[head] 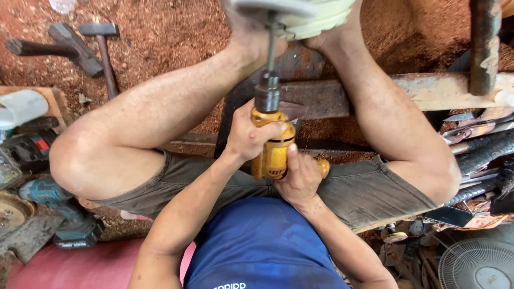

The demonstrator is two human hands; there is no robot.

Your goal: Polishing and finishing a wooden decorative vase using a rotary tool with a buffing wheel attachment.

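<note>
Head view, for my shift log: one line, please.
left hand: grips yellow electric drill | right hand: grips drill rear | feet: brace pale round workpiece

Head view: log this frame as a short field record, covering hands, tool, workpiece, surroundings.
left hand: wrapped around the front of the yellow drill
right hand: on the drill's rear, thumb along the body
drill: points away from the person, its bit touching the pale round piece
pale round piece: braced between both feet
ground: reddish sawdust
left side: two hammers, teal cordless drill
right side: fan
</note>
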